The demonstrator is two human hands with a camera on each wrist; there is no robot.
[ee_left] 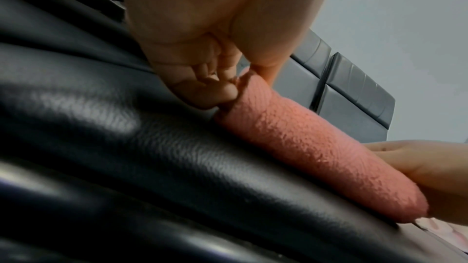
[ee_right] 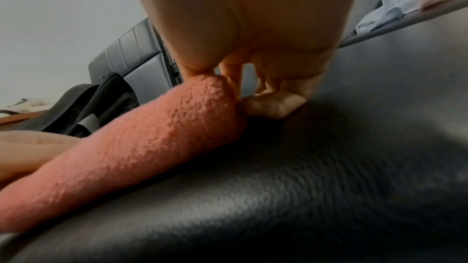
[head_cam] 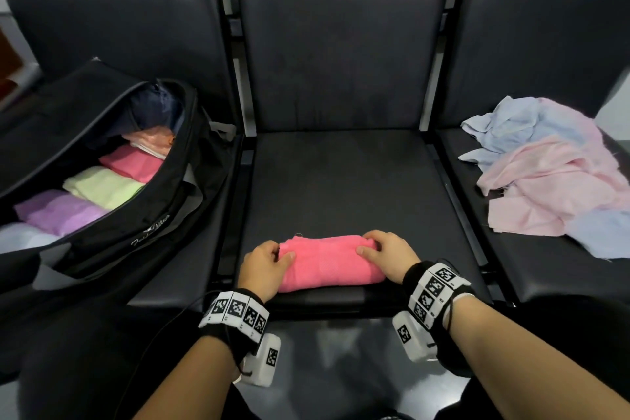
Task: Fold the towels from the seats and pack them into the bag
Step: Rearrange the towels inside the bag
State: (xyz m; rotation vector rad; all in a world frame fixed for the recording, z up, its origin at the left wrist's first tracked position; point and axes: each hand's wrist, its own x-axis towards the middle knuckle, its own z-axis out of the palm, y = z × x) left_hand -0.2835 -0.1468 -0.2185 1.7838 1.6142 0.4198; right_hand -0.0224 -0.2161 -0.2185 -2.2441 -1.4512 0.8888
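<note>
The folded coral-pink terry towel (head_cam: 329, 262) lay at the front edge of the middle black padded seat (head_cam: 341, 181), its long axis running left to right across the seat, parallel to the front lip. In the wrist views it read as a thick, rounded bundle, with 1 short end toward each hand. The left hand (head_cam: 264, 268) gripped the left end, thumb on top and fingers curled down against the end of the cloth (ee_left: 228, 91); the right hand (head_cam: 388, 257) gripped the right end the same way, thumb over the top, fingers tucked at the side (ee_right: 273, 105).

The step in hand looked like gathering the finished fold for the lift. To do it well, both hands should squeeze inward and under evenly, so the layers stay stacked and no loose flap drops open. The bundle should be carried level and turned so its long axis matches the row already in the open black zip-up duffel bag (head_cam: 163, 215) on the left seat, where folded lilac, pale green, pink and peach towels sat side by side. A slot at the near end seemed likeliest, though the space there was partly hidden.

The crumpled pile of pale pink and light blue towels (head_cam: 552, 174) on the right seat was not yet folded.
</note>
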